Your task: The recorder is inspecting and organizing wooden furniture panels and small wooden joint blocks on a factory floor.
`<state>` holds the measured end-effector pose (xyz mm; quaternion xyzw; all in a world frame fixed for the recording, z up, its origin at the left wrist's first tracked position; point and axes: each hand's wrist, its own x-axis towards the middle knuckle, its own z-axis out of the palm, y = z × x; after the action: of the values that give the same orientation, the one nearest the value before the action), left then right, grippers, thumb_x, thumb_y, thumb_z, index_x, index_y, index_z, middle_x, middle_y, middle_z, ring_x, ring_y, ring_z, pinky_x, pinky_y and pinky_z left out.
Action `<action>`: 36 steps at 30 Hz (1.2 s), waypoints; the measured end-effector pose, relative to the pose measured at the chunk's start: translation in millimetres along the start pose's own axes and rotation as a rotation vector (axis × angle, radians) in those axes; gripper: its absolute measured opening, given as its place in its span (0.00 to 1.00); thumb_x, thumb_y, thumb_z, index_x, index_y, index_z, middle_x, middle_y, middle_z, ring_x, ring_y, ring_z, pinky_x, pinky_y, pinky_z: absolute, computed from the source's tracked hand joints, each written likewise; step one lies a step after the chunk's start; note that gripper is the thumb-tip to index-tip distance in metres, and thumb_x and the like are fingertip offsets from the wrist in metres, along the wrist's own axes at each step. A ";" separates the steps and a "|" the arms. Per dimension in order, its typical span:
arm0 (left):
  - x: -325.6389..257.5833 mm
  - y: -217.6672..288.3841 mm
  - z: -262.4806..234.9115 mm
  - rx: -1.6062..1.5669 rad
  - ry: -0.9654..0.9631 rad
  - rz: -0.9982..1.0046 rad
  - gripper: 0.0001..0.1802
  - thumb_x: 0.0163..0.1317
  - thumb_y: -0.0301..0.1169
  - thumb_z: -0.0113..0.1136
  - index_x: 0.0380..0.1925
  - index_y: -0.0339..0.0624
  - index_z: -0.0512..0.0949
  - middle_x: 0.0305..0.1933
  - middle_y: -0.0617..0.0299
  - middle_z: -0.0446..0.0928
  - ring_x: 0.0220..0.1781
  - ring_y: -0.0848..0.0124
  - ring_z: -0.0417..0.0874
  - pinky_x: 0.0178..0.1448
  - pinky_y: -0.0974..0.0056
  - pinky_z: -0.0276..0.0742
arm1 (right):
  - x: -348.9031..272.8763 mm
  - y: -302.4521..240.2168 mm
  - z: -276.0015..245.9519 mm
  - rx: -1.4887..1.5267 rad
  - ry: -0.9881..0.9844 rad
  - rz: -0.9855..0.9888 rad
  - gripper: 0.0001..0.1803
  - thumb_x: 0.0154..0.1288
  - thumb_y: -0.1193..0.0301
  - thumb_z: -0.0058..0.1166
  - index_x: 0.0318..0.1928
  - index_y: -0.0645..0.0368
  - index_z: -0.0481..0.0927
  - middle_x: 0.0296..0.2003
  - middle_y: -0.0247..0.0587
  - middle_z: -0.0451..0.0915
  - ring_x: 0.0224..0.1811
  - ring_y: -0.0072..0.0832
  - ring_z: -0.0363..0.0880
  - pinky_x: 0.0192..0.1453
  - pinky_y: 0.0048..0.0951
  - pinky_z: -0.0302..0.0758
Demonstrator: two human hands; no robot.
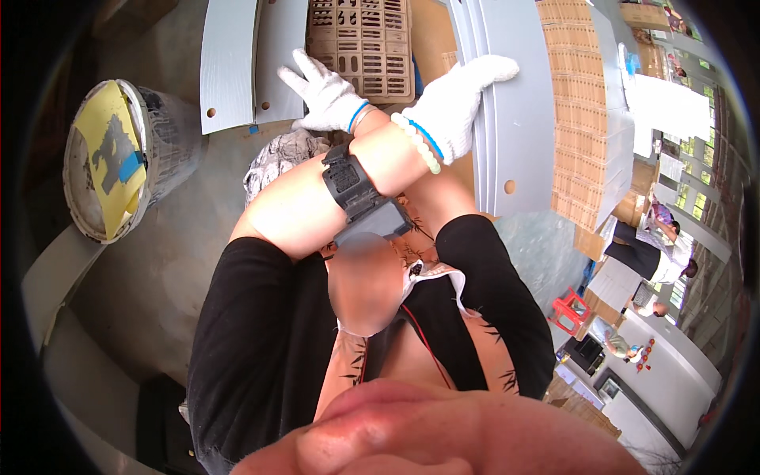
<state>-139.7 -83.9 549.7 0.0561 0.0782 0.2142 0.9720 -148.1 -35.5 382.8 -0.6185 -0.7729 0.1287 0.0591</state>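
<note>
So, watching the head feed here and the arms are crossed over each other. The left hand (459,95), white glove, bead bracelet and a black strap on the forearm behind it, reaches across to the right side. It lies on the edge of the grey panels (518,134) there. The fingers are stretched out along the edge, not curled into a fist, so I'd call it open and just pressing on the top panel.

The right hand (326,96), also in a white glove with a blue cuff, ends up on the left side. Its fingers are spread wide and it grips nothing. It sits right at the lower corner of a second batch of grey panels (229,67), the ones with small round holes. I can't tell whether it actually touches them or hovers just over.

Between the two panel stacks is a brown slotted crate (360,43), just above both hands. A grey patterned rag (277,158) lies on the concrete floor (158,261) under the crossed forearms.

Off to the left stands a dirty bucket (170,138) with a yellow sheet (111,154) lying across its top. Right of the panels are tall stacks of cardboard (574,119). Further right is a red stool (568,307), with other people nearby, well apart from my hands.
</note>
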 end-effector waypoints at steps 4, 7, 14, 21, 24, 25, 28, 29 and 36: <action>4.3 -0.1 1.9 -0.028 -0.064 -0.015 0.22 0.63 0.38 0.65 0.54 0.42 0.77 0.53 0.53 0.81 0.54 0.59 0.83 0.61 0.49 0.80 | 1.7 6.3 -8.0 0.015 -0.042 0.007 0.54 0.54 0.51 0.70 0.77 0.46 0.55 0.77 0.61 0.43 0.76 0.57 0.56 0.77 0.45 0.62; 4.4 1.4 4.0 -0.021 -0.073 -0.027 0.22 0.63 0.38 0.65 0.55 0.41 0.77 0.53 0.53 0.81 0.54 0.59 0.83 0.61 0.49 0.80 | 4.8 5.0 -10.4 0.034 -0.059 0.043 0.53 0.55 0.51 0.69 0.77 0.45 0.55 0.78 0.61 0.42 0.76 0.56 0.55 0.77 0.46 0.62; 12.6 -7.1 -0.5 -0.004 -0.099 -0.020 0.24 0.63 0.36 0.66 0.57 0.39 0.75 0.53 0.51 0.81 0.56 0.58 0.82 0.61 0.51 0.80 | -82.8 31.6 -45.4 0.691 0.115 0.324 0.47 0.63 0.52 0.63 0.77 0.51 0.56 0.77 0.55 0.49 0.76 0.52 0.58 0.77 0.46 0.62; 21.3 -5.7 -12.5 0.036 -0.235 -0.062 0.30 0.66 0.39 0.66 0.65 0.40 0.71 0.63 0.51 0.77 0.63 0.56 0.79 0.69 0.49 0.75 | -256.4 28.6 -130.3 1.872 0.909 0.452 0.37 0.74 0.52 0.49 0.74 0.60 0.60 0.71 0.51 0.65 0.72 0.43 0.65 0.70 0.41 0.70; 31.8 -13.5 -23.4 0.132 -0.259 -0.127 0.32 0.66 0.42 0.67 0.66 0.41 0.70 0.63 0.51 0.77 0.64 0.57 0.78 0.70 0.50 0.74 | -320.6 25.6 -146.4 1.855 0.910 0.333 0.32 0.77 0.55 0.46 0.71 0.66 0.64 0.66 0.52 0.71 0.56 0.41 0.80 0.52 0.37 0.81; 34.1 -16.8 -30.6 0.142 -0.219 -0.105 0.30 0.66 0.41 0.66 0.64 0.39 0.71 0.60 0.52 0.78 0.60 0.59 0.81 0.65 0.51 0.78 | -310.2 2.2 -157.3 1.467 0.919 0.625 0.31 0.75 0.55 0.49 0.65 0.69 0.69 0.48 0.45 0.76 0.39 0.30 0.77 0.37 0.28 0.76; 33.9 -30.5 -29.1 0.202 -0.165 -0.093 0.29 0.68 0.43 0.65 0.63 0.39 0.72 0.59 0.52 0.79 0.59 0.60 0.81 0.63 0.52 0.80 | -310.4 -26.4 -153.2 1.054 0.961 0.973 0.22 0.68 0.68 0.60 0.58 0.69 0.76 0.31 0.37 0.81 0.23 0.18 0.74 0.21 0.19 0.69; 34.8 -36.6 -31.4 0.244 -0.111 -0.086 0.29 0.68 0.43 0.64 0.63 0.39 0.72 0.60 0.52 0.78 0.60 0.59 0.80 0.65 0.53 0.78 | -306.7 -34.0 -154.7 1.035 0.974 1.022 0.21 0.65 0.71 0.62 0.56 0.68 0.77 0.30 0.37 0.81 0.22 0.18 0.73 0.20 0.19 0.67; 44.3 -50.5 -37.7 0.263 -0.004 -0.191 0.25 0.64 0.40 0.68 0.58 0.41 0.76 0.57 0.54 0.81 0.57 0.58 0.82 0.63 0.51 0.78 | -334.1 -58.2 -134.0 1.318 1.178 0.935 0.13 0.62 0.77 0.64 0.46 0.66 0.79 0.25 0.34 0.78 0.16 0.17 0.69 0.18 0.19 0.62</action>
<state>-86.0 -107.7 499.8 0.1754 0.1087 0.1089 0.9724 -93.1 -354.8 549.9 -0.6695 -0.0737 0.2149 0.7072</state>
